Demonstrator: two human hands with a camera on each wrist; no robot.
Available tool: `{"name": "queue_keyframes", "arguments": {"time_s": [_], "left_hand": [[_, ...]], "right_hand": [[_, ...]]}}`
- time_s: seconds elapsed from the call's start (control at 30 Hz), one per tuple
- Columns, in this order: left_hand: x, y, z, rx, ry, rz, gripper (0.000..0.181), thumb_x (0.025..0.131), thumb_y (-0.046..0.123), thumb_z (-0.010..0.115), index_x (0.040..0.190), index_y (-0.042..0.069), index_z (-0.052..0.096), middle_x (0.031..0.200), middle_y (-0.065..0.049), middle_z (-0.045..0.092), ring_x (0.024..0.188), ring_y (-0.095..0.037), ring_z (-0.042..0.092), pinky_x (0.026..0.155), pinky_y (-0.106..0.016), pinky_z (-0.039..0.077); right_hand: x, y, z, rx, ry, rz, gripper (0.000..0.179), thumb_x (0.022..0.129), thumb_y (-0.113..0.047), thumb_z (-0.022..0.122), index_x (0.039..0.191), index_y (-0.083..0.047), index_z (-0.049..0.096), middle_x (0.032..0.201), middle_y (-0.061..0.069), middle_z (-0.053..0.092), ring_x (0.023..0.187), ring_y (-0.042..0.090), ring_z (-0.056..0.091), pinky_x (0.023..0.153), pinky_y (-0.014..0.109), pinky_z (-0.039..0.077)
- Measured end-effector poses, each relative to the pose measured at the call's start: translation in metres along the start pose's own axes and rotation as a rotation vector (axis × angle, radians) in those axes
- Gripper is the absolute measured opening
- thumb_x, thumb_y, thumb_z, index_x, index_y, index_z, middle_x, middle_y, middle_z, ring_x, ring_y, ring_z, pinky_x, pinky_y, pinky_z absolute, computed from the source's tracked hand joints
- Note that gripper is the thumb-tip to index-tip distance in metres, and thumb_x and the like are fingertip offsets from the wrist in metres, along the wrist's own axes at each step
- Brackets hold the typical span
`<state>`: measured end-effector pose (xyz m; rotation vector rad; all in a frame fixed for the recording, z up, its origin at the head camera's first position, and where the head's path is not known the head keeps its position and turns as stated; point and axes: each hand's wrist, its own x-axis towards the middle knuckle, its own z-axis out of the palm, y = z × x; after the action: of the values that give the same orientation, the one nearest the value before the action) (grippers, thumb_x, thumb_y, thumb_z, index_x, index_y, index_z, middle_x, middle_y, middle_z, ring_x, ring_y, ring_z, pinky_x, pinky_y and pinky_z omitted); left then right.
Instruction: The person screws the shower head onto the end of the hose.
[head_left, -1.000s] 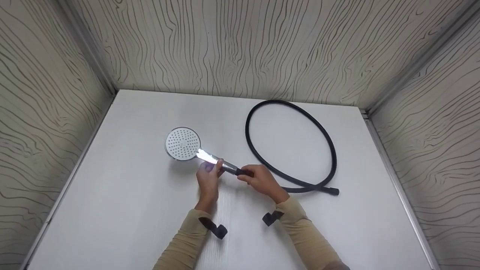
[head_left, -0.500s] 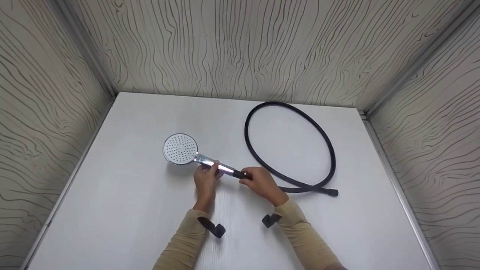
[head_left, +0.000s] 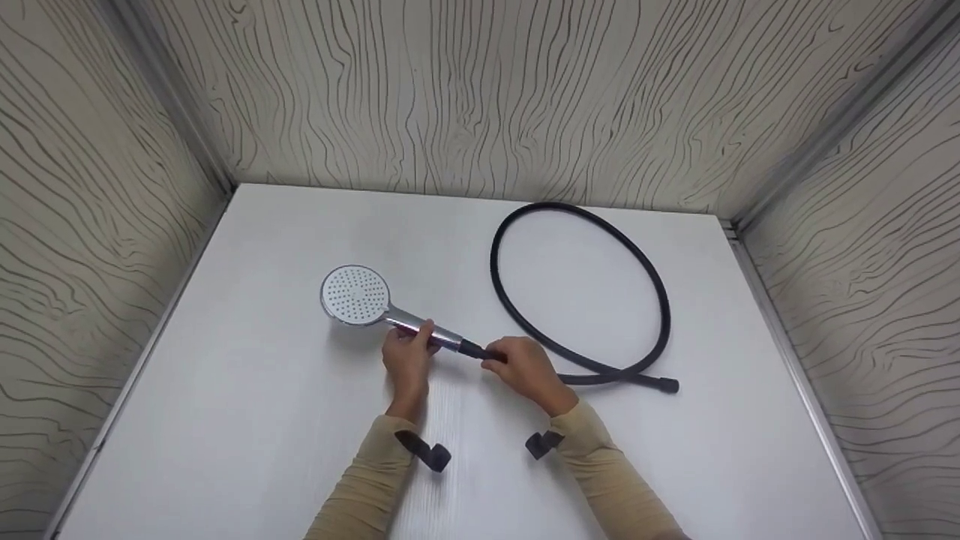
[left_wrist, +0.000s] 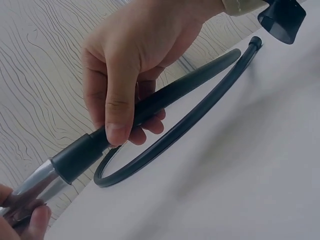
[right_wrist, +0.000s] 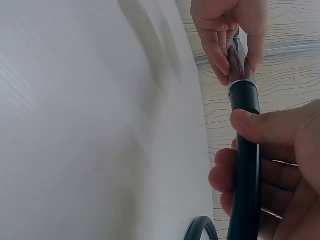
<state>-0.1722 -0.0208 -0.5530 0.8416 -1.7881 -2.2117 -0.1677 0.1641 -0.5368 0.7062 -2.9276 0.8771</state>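
Note:
A chrome shower head [head_left: 355,295] with a round, white, dotted face is held over the table, face up. My left hand [head_left: 407,364] grips its handle [head_left: 448,340] between thumb and fingers. Just behind the handle's end, my right hand [head_left: 527,369] holds the black shower hose [left_wrist: 170,95] near its collar [left_wrist: 77,157]. That collar sits right at the chrome end, in line with the handle. In the right wrist view the thumb lies along the hose, with the fingers curled round from below. The left fingertips [right_wrist: 221,65] show on the chrome just beyond the collar.
The rest of the hose [head_left: 667,300] lies in a large loop on the right of the white table [head_left: 262,420]. Its free end [head_left: 667,385] points right, past the crossing. Wood-patterned panels [head_left: 465,97] stand at the back and both sides.
Both hands stay on the shower head and hose. The shower head has shifted slightly left and down, and more of the black collar shows between the hands.

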Motion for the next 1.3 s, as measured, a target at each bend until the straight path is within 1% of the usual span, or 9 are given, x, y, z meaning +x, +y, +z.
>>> {"name": "queue_keyframes", "arguments": {"time_s": [0.1, 0.2, 0.43, 0.53, 0.73, 0.83, 1.03, 1.2, 1.3], "left_hand": [[0.001, -0.001, 0.000, 0.010, -0.010, 0.003, 0.032, 0.089, 0.015, 0.071, 0.108, -0.006, 0.056, 0.097, -0.019, 0.067, 0.073, -0.012, 0.068, 0.067, -0.023, 0.061], [0.002, -0.002, 0.000, 0.023, -0.019, 0.001, 0.032, 0.089, 0.015, 0.071, 0.108, -0.007, 0.057, 0.099, -0.022, 0.067, 0.075, -0.013, 0.068, 0.069, -0.023, 0.061], [0.001, -0.002, -0.002, 0.054, -0.056, -0.024, 0.029, 0.090, 0.014, 0.069, 0.107, -0.007, 0.058, 0.100, -0.023, 0.067, 0.078, -0.015, 0.068, 0.073, -0.025, 0.061], [0.002, -0.001, -0.003, 0.062, -0.062, -0.028, 0.029, 0.090, 0.014, 0.068, 0.108, -0.008, 0.058, 0.100, -0.023, 0.067, 0.078, -0.016, 0.069, 0.074, -0.025, 0.061], [0.003, -0.001, -0.006, 0.101, -0.085, -0.037, 0.031, 0.091, 0.016, 0.067, 0.111, -0.006, 0.059, 0.105, -0.023, 0.067, 0.083, -0.018, 0.070, 0.078, -0.027, 0.061], [0.003, -0.001, -0.007, 0.113, -0.094, -0.041, 0.031, 0.092, 0.017, 0.067, 0.111, -0.006, 0.060, 0.106, -0.023, 0.066, 0.085, -0.019, 0.070, 0.079, -0.028, 0.061], [0.004, -0.005, -0.008, 0.100, -0.100, -0.048, 0.030, 0.093, 0.016, 0.065, 0.111, -0.007, 0.060, 0.103, -0.022, 0.068, 0.081, -0.015, 0.070, 0.076, -0.025, 0.061], [0.005, -0.009, -0.010, 0.117, -0.093, -0.045, 0.029, 0.092, 0.015, 0.064, 0.110, -0.007, 0.062, 0.100, -0.021, 0.068, 0.077, -0.013, 0.068, 0.073, -0.023, 0.060], [0.007, -0.010, -0.011, 0.132, -0.090, -0.044, 0.029, 0.092, 0.017, 0.066, 0.109, -0.007, 0.063, 0.099, -0.020, 0.069, 0.077, -0.012, 0.069, 0.072, -0.022, 0.060]], "right_hand": [[0.001, 0.000, -0.001, -0.005, 0.020, -0.008, 0.009, 0.083, -0.016, 0.076, 0.087, -0.008, 0.075, 0.077, 0.002, 0.069, 0.067, 0.010, 0.056, 0.060, 0.021, 0.048], [0.001, 0.001, -0.001, -0.013, 0.018, -0.001, 0.009, 0.083, -0.016, 0.076, 0.087, -0.009, 0.075, 0.077, 0.001, 0.069, 0.067, 0.009, 0.056, 0.061, 0.021, 0.047], [0.001, 0.002, -0.001, -0.007, -0.033, 0.042, 0.009, 0.084, -0.015, 0.074, 0.090, -0.008, 0.074, 0.079, 0.001, 0.068, 0.069, 0.010, 0.055, 0.062, 0.022, 0.047], [0.001, 0.002, -0.001, 0.001, -0.045, 0.050, 0.009, 0.085, -0.014, 0.073, 0.091, -0.008, 0.074, 0.079, 0.002, 0.067, 0.069, 0.010, 0.054, 0.061, 0.022, 0.046], [0.002, 0.003, 0.001, 0.010, -0.030, 0.042, 0.010, 0.084, -0.013, 0.074, 0.092, -0.008, 0.074, 0.080, 0.003, 0.067, 0.070, 0.011, 0.055, 0.061, 0.022, 0.046], [0.002, 0.003, 0.002, 0.016, -0.022, 0.035, 0.013, 0.084, -0.013, 0.074, 0.096, -0.007, 0.073, 0.082, 0.003, 0.068, 0.071, 0.011, 0.056, 0.061, 0.021, 0.046], [0.001, 0.003, 0.004, 0.037, -0.013, 0.015, 0.021, 0.084, -0.011, 0.074, 0.103, -0.004, 0.070, 0.084, 0.006, 0.069, 0.071, 0.012, 0.058, 0.061, 0.021, 0.048], [0.000, 0.003, 0.006, 0.042, -0.021, 0.037, 0.018, 0.085, -0.013, 0.073, 0.101, -0.005, 0.072, 0.083, 0.004, 0.068, 0.072, 0.011, 0.057, 0.061, 0.021, 0.047], [0.000, 0.002, 0.007, 0.038, -0.018, 0.034, 0.016, 0.085, -0.013, 0.073, 0.099, -0.006, 0.072, 0.082, 0.003, 0.067, 0.071, 0.010, 0.056, 0.061, 0.021, 0.046]]}}
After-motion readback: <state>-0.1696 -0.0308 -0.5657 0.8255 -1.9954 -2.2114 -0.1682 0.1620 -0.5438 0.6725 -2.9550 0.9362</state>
